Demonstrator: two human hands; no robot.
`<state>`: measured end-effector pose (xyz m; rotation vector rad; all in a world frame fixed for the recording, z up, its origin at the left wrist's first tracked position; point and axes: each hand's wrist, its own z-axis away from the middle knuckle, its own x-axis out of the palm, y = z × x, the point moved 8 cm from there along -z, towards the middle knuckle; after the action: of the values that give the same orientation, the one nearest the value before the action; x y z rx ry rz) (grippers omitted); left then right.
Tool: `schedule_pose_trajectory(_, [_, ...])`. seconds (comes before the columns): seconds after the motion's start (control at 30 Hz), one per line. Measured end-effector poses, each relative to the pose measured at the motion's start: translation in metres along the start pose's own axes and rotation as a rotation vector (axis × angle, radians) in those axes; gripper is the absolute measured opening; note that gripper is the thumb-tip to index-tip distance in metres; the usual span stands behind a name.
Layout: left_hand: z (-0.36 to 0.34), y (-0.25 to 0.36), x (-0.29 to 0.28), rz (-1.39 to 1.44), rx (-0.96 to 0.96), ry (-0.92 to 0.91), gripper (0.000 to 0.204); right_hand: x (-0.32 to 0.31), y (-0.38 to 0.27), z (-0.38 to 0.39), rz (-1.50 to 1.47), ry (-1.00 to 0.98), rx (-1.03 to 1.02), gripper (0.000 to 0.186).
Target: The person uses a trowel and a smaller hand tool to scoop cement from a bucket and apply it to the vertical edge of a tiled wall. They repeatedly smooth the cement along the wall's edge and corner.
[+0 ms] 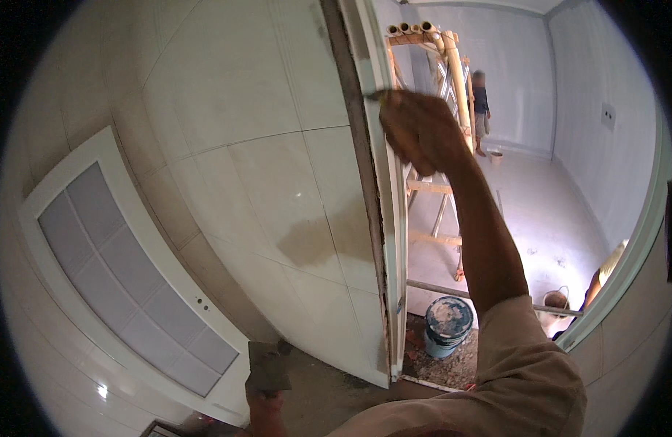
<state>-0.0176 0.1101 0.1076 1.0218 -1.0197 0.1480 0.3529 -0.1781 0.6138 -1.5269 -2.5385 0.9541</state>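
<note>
My right hand [420, 131] is raised at the door frame [389, 342], fingers closed on a small scraper [372, 96] whose tip is at the narrow dark gap [365, 167] beside the white tiled wall [270, 87]. Low in front of me, my left hand [265, 408] grips a flat, grey metal trowel [267, 364], held upright near the bottom of the wall. The scraper's handle is mostly hidden in my fingers.
A white glass-panelled door [219, 386] leans at the left. Through the doorway are a bamboo scaffold [431, 237], a lidded paint bucket [447, 328], a small pail [555, 298], a standing person [480, 102] and part of another person [606, 266] at the right edge.
</note>
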Motion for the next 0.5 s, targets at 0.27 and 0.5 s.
schedule_pose_trajectory(0.27, [0.001,0.014,0.042,0.033,-0.013,-0.038,0.039,-0.001,0.047,0.03,-0.402,0.13,0.142,0.034])
schedule_pose_trajectory(0.5, [0.002,0.018,0.024,0.015,0.008,0.013,0.037,-0.004,0.057,0.017,-0.383,0.112,0.114,0.033])
